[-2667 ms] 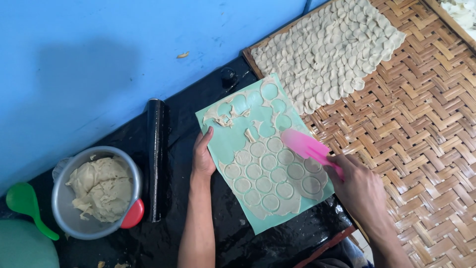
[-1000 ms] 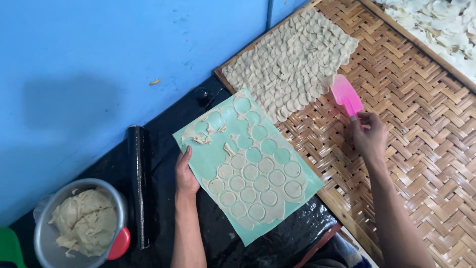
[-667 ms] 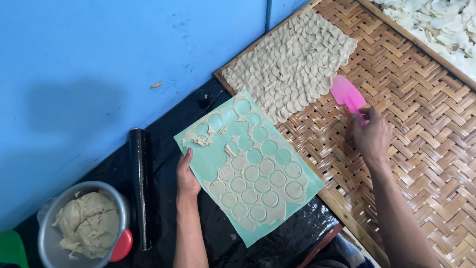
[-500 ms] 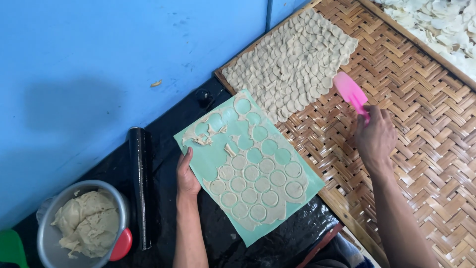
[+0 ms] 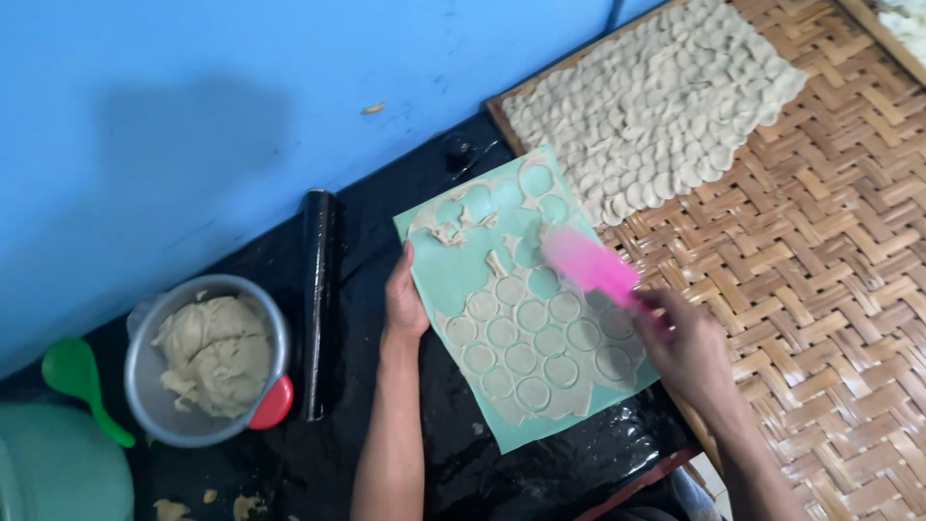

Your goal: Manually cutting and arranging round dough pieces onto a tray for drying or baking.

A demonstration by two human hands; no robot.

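A pale green mat [image 5: 444, 275] lies on black plastic, covered with rolled dough cut into several round discs [image 5: 532, 338]. My left hand [image 5: 404, 301] rests flat on the mat's left edge, holding it down. My right hand [image 5: 683, 342] grips the handle of a pink spatula [image 5: 588, 265]. Its blade lies over the discs near the mat's upper right part.
A woven bamboo tray [image 5: 830, 241] on the right carries a sheet of several overlapping dough discs [image 5: 656, 106]. A black rolling pin [image 5: 318, 299] lies left of the mat. A metal bowl of dough [image 5: 210, 357], a green spoon [image 5: 82, 381] and a blue wall [image 5: 193, 96] are at left.
My right hand has brought the pink spatula from over the bamboo tray back down onto the mat's dough discs. The view has shifted right. My left hand stays on the mat's edge.
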